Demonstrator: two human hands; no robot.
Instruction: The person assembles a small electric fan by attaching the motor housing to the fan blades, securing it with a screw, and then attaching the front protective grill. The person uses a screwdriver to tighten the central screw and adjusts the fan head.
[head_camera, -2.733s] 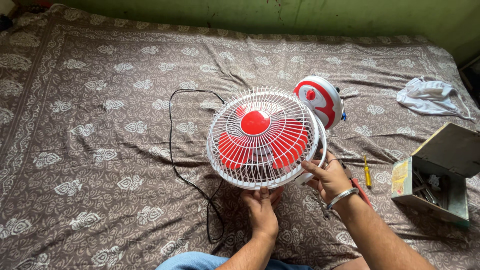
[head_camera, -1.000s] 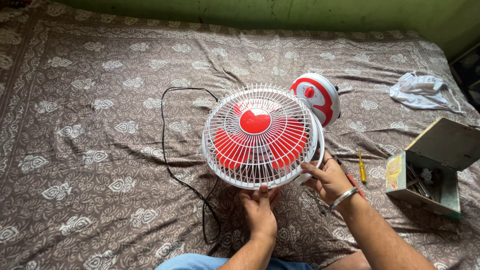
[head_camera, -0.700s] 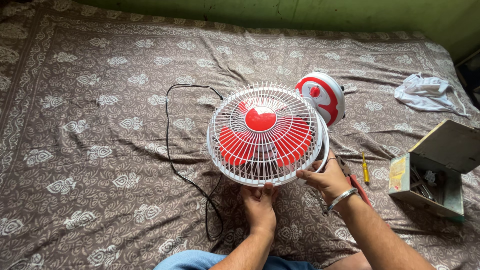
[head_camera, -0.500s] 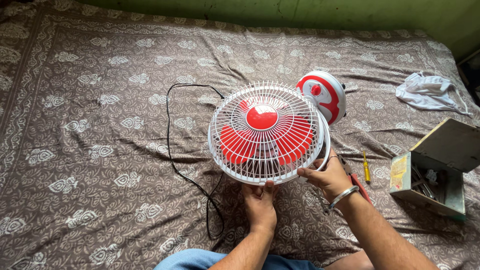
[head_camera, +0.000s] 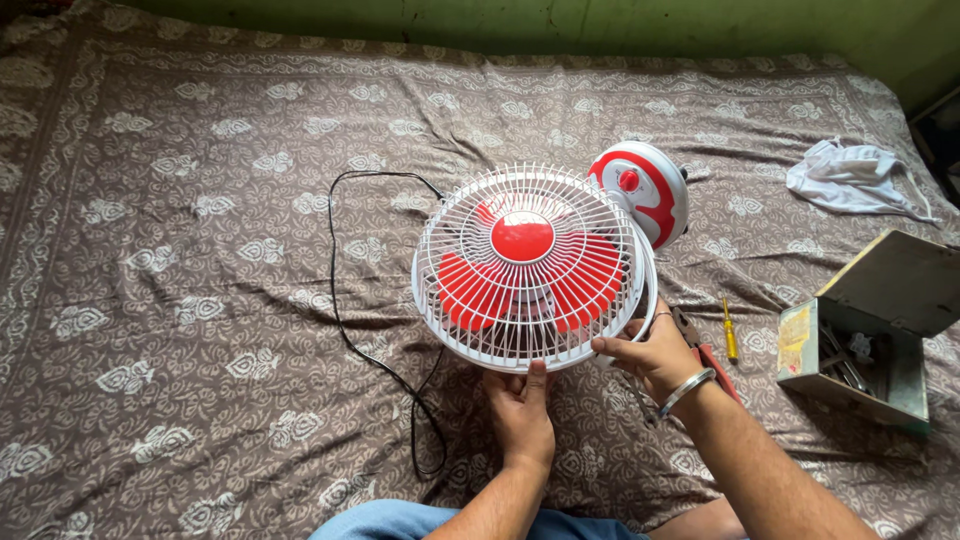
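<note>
Soft, even daylight fills the scene; no glare. The table fan throws a faint shadow toward seven o'clock on the bedspread. Focus is sharp throughout, with slight wide-angle stretching at the corners.

One thing here counts as a package: an old metal box at the right edge of the scene, resting on the patterned bedspread. It is rectangular, with greyish-green worn walls, and its hinged lid stands open, tilted up and back toward the far right. The short end wall that faces left bears a label: a roughly square, faded yellowish patch with a reddish stain toward its top and scuffed edges. Inside the box lie dark metal tools, too jumbled to tell apart. No sign or screen shows anywhere
</note>
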